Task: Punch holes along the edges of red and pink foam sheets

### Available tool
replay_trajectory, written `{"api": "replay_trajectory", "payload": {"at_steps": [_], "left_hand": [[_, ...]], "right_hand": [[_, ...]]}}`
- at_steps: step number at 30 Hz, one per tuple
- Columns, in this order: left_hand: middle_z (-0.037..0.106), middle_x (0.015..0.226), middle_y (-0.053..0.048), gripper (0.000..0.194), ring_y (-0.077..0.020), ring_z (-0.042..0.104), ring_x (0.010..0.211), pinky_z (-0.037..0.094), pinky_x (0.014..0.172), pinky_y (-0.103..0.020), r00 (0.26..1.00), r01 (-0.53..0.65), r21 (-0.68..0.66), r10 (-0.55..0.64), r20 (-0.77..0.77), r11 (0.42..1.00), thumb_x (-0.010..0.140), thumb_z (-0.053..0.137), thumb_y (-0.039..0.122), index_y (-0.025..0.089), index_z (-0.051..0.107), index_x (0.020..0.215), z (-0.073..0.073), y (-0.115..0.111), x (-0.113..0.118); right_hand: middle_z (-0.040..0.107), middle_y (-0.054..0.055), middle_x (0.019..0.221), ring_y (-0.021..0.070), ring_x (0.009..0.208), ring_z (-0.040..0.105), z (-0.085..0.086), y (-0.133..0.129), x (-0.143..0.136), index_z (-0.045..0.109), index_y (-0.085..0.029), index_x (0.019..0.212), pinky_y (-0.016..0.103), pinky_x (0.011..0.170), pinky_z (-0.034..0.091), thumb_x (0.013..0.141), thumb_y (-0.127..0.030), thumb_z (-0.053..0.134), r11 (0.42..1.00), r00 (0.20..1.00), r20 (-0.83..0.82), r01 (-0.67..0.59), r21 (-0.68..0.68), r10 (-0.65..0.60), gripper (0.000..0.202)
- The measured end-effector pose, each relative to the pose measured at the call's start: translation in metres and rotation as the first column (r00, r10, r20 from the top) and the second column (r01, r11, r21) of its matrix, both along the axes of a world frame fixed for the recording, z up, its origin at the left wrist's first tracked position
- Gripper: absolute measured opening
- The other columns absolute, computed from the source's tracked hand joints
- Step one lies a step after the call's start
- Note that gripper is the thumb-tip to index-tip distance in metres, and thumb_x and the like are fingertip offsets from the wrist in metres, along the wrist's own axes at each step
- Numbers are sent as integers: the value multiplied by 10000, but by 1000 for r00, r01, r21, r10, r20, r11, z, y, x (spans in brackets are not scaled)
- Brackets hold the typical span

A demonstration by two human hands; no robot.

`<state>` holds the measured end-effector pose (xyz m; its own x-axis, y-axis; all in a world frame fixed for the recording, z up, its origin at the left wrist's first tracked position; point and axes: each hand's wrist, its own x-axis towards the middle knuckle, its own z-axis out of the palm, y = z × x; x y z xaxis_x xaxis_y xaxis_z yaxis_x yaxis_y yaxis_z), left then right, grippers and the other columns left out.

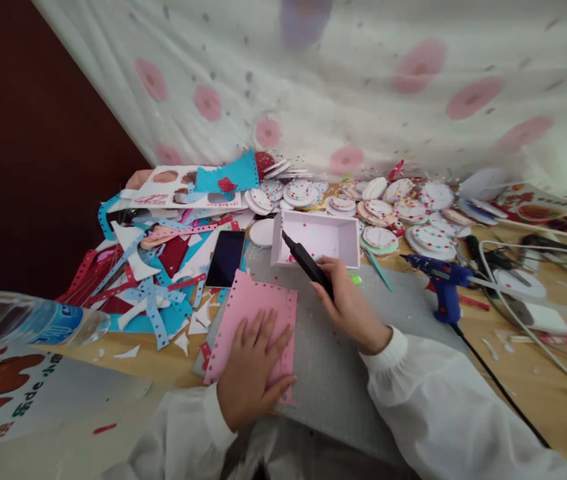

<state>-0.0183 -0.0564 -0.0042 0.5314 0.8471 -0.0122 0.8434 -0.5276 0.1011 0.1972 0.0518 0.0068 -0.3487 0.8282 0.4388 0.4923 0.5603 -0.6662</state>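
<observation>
Pink paper (233,300) with punched holes along its edges lies on a grey cutting mat (393,313). My left hand (258,363) rests flat on the paper, fingers spread. In my right hand (346,300) is a black utility knife (308,261), raised above the mat and pointing up and to the left, its tip in front of the white box. That white open box (341,233) stands at the back of the mat, with small red bits inside. A dark phone (226,259) lies left of the box, beyond the pink paper.
Coloured paper scraps (153,287) pile up at the left, near a plastic bottle (38,320). Decorated paper discs (428,240) line the back. On the right are a blue glue gun (446,283), cables and a white adapter (538,315). Teal tweezers (379,270) lie beside the box.
</observation>
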Motion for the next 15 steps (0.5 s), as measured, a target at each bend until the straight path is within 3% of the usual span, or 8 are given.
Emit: {"api": "replay_trajectory", "payload": {"at_steps": [7, 9, 12, 15], "left_hand": [[217, 1556, -110, 644, -352, 174, 1419, 207, 1082, -571, 966, -255, 25, 254, 35, 967, 923, 433, 429, 254, 190, 1493, -5, -2, 26], [250, 1542, -125, 630, -363, 211, 1404, 241, 1059, -581, 950, -309, 14, 308, 53, 951, 917, 448, 412, 249, 230, 1485, -3, 4, 30], [283, 1525, -143, 596, -375, 269, 1375, 305, 1011, -573, 936, -343, -21, 344, 80, 939, 911, 448, 419, 245, 300, 1462, 2, 18, 28], [302, 1514, -153, 586, -358, 292, 1365, 306, 1011, -563, 946, -304, -42, 306, 110, 952, 886, 468, 356, 230, 339, 1443, 5, 32, 20]], "right_hand": [[514, 177, 1126, 275, 1055, 546, 0, 42, -16, 367, -175, 1134, 466, 880, 466, 949, -328, 406, 999, 999, 8, -35, 1, 35, 243], [506, 177, 1138, 280, 1111, 522, -2, 47, -18, 384, -176, 1117, 468, 906, 456, 948, -329, 413, 998, 998, 13, -57, -1, 57, 230], [444, 181, 1252, 286, 1249, 422, -1, 34, -9, 406, -190, 1111, 475, 969, 418, 949, -315, 417, 997, 997, 0, -71, -2, 71, 205], [505, 149, 1169, 250, 1056, 542, 0, 2, 14, 409, -199, 1139, 425, 861, 480, 940, -302, 444, 997, 998, -46, -38, -65, 35, 226]]}}
